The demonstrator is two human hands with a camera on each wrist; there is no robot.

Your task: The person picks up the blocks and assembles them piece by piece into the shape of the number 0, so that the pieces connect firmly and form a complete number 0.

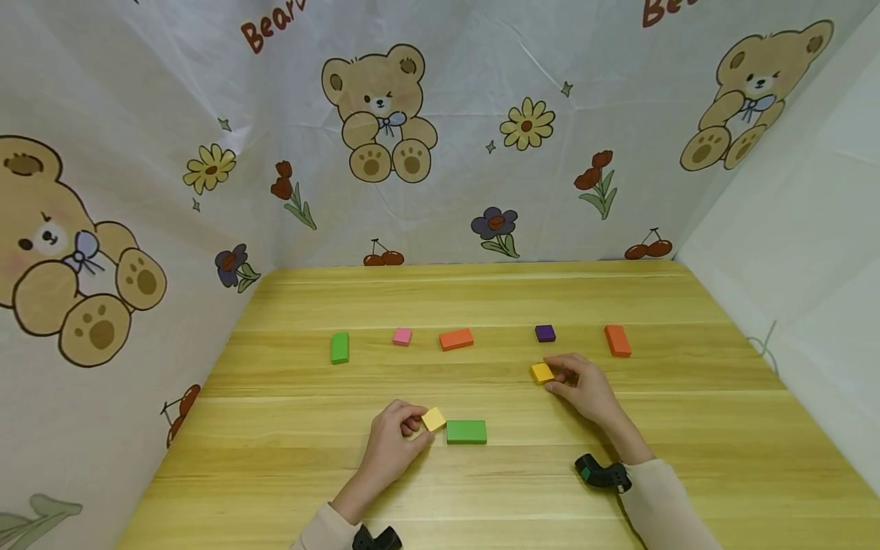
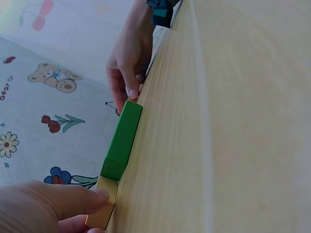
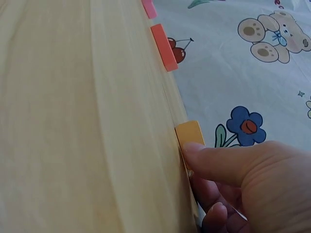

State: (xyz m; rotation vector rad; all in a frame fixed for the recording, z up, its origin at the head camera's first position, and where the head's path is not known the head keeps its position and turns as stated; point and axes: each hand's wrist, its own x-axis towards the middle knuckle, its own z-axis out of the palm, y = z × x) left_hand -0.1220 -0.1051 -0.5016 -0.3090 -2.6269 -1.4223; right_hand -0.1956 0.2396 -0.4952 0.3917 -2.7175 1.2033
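Observation:
My left hand (image 1: pixel 393 439) pinches a pale yellow block (image 1: pixel 434 419) between thumb and fingers. That block lies against the left end of a green rectangular block (image 1: pixel 467 431), its corner near or touching it; the left wrist view also shows the yellow block (image 2: pixel 103 206) meeting the green block (image 2: pixel 122 141). Farther back and to the right, my right hand (image 1: pixel 583 388) pinches an orange-yellow block (image 1: pixel 541 373) at its right side. In the right wrist view the thumb presses on this block (image 3: pixel 189 133), low at the tabletop.
Across the back of the wooden table (image 1: pixel 289 473) lie a green block (image 1: pixel 340 347), a pink block (image 1: pixel 402 337), an orange block (image 1: pixel 457 339), a purple block (image 1: pixel 545 333) and a second orange block (image 1: pixel 617 341). A bear-printed cloth (image 1: pixel 454 191) hangs behind the table.

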